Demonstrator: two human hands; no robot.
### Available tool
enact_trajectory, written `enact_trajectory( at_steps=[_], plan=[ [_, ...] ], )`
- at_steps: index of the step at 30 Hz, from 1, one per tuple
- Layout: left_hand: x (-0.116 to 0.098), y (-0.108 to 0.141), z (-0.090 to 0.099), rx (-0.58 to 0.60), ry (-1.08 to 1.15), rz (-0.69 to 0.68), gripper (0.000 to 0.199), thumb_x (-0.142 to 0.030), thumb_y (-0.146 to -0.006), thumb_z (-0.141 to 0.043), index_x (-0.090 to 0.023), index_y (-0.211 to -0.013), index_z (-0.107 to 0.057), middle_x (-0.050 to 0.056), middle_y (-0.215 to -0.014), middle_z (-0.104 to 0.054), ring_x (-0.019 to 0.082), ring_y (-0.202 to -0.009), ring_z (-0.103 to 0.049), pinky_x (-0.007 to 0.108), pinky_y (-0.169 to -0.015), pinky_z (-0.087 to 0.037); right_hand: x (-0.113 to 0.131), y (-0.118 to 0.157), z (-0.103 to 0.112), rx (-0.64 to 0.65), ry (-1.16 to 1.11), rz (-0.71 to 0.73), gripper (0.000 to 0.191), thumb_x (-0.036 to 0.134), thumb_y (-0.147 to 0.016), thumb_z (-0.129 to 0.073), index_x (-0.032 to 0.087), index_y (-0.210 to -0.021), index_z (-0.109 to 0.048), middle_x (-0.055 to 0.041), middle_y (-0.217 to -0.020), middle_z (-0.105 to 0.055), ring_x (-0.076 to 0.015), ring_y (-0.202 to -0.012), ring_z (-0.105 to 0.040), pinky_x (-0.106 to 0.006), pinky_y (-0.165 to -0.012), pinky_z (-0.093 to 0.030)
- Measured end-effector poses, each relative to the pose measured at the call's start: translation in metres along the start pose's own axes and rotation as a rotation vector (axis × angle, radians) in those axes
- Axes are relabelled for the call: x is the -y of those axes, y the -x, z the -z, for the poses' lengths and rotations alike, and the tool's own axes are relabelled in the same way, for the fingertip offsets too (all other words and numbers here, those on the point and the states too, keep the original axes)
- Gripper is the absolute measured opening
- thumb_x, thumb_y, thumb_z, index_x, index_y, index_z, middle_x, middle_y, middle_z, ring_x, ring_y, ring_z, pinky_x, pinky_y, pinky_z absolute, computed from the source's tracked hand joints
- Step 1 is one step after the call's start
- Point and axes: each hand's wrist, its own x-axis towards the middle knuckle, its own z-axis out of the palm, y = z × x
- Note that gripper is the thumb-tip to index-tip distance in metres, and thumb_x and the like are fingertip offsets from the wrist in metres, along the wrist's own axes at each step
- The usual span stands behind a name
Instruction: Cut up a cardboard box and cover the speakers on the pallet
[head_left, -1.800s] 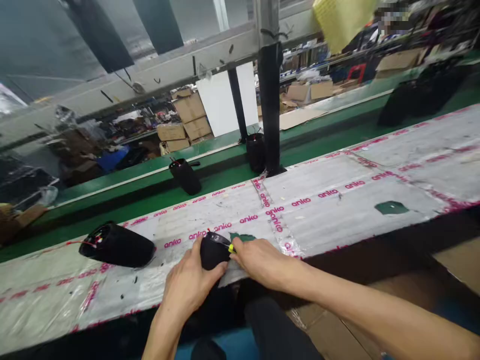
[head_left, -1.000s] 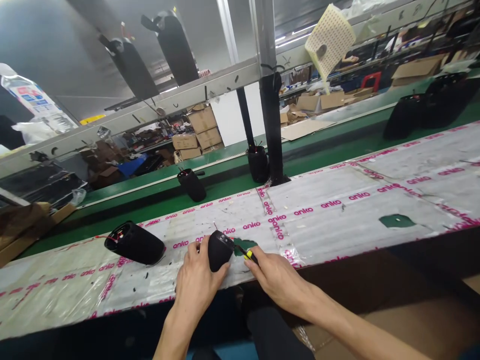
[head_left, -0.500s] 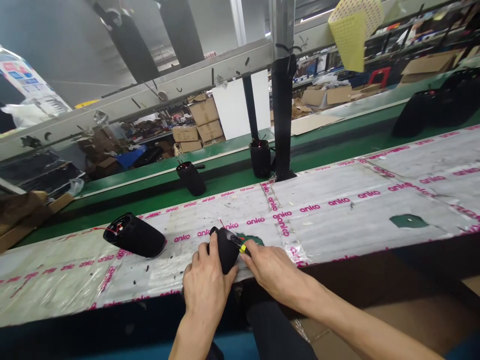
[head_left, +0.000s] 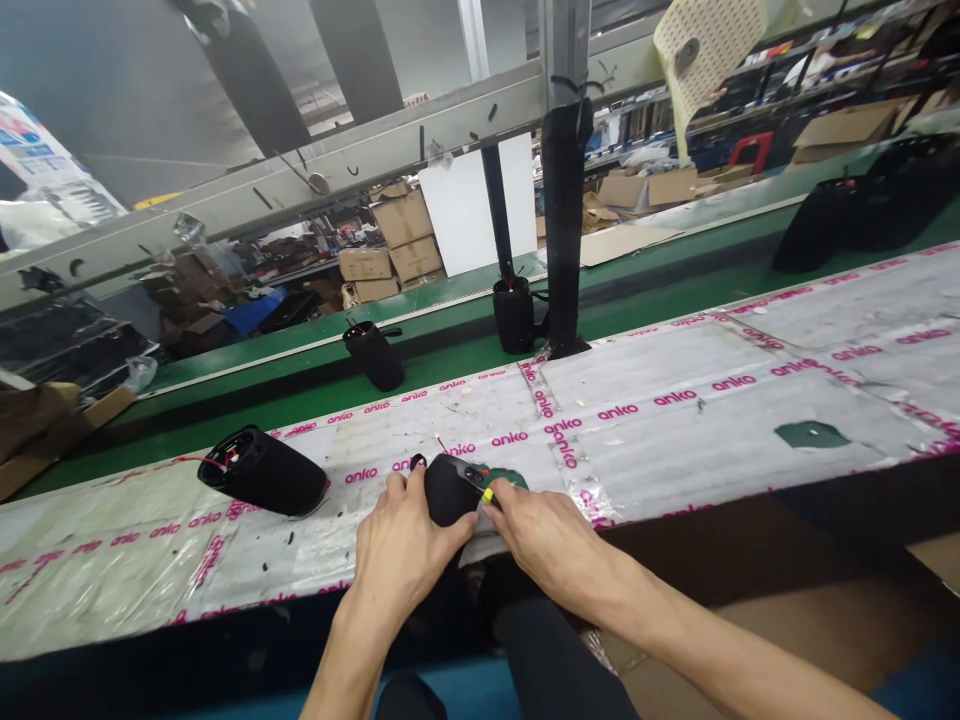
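A black, fabric-covered cylindrical speaker housing (head_left: 448, 492) lies at the near edge of the bench, end towards me. My left hand (head_left: 409, 540) wraps round its left and near sides, thumb at the front. My right hand (head_left: 544, 535) grips a slim black-and-yellow hand tool (head_left: 487, 495), whose front end meets a dark oval panel (head_left: 472, 476) on the housing's right side. The exact kind of tool is hard to make out. To the left lies another black speaker housing (head_left: 266, 472), its open end showing red wires.
White sheeting printed "anko" covers the bench (head_left: 637, 450). Beyond runs a green conveyor belt (head_left: 442, 345) bearing a tilted housing (head_left: 375, 355), an upright housing (head_left: 514, 315) and dark housings (head_left: 817, 225) at right. A black-wrapped post (head_left: 564, 230) rises at the bench's far edge.
The held housing has turned so its dark panel shows more plainly. My left hand has slid slightly left and opened its grip a little. The tool stays against the housing.
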Motion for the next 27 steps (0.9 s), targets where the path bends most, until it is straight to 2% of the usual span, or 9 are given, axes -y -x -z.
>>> enact_trajectory(
  at_steps=[5,9,13,18,27],
  plan=[
    [-0.003,-0.003,-0.003,0.095,0.068,0.042,0.08,-0.057,-0.087,-0.058,-0.009,-0.147,-0.036,0.023,-0.131,-0.065,0.041,-0.114,-0.067,0.044,-0.087,-0.048,-0.001,0.0,0.001,0.0,0.056,0.017,0.014,0.025,-0.108,-0.038,0.017,-0.107,-0.05,-0.0055,-0.077,-0.072,-0.0236,-0.067,-0.074,-0.031,-0.052,-0.038],
    [-0.004,-0.004,-0.003,0.116,0.049,0.031,0.085,-0.057,-0.088,-0.057,-0.017,-0.157,-0.025,0.021,-0.143,-0.06,0.041,-0.121,-0.065,0.046,-0.092,-0.047,-0.002,0.002,-0.005,-0.055,0.086,0.029,0.014,0.025,-0.109,-0.036,0.017,-0.11,-0.048,-0.0048,-0.079,-0.07,-0.0232,-0.067,-0.073,-0.031,-0.053,-0.039],
    [-0.001,-0.007,-0.001,0.127,0.066,0.019,0.083,-0.056,-0.089,-0.056,-0.018,-0.157,-0.027,0.02,-0.143,-0.06,0.041,-0.124,-0.063,0.047,-0.096,-0.046,-0.002,0.0,-0.011,-0.066,0.074,-0.002,0.013,0.027,-0.109,-0.037,0.018,-0.111,-0.047,-0.0042,-0.079,-0.07,-0.0233,-0.066,-0.073,-0.031,-0.053,-0.039],
    [0.001,-0.009,-0.002,0.125,0.078,0.024,0.081,-0.056,-0.088,-0.057,-0.02,-0.155,-0.031,0.018,-0.141,-0.063,0.041,-0.123,-0.064,0.047,-0.095,-0.046,-0.005,-0.004,-0.008,-0.051,-0.006,0.037,0.011,0.029,-0.108,-0.042,0.02,-0.107,-0.048,-0.004,-0.082,-0.071,-0.024,-0.065,-0.072,-0.032,-0.048,-0.034],
    [0.001,-0.009,-0.003,0.121,0.062,0.018,0.081,-0.055,-0.088,-0.058,-0.019,-0.155,-0.032,0.019,-0.136,-0.065,0.04,-0.122,-0.064,0.045,-0.094,-0.047,-0.006,-0.005,-0.011,-0.054,0.048,0.029,0.011,0.028,-0.107,-0.042,0.02,-0.106,-0.049,-0.0027,-0.079,-0.07,-0.0234,-0.062,-0.072,-0.032,-0.047,-0.03]
  ],
)
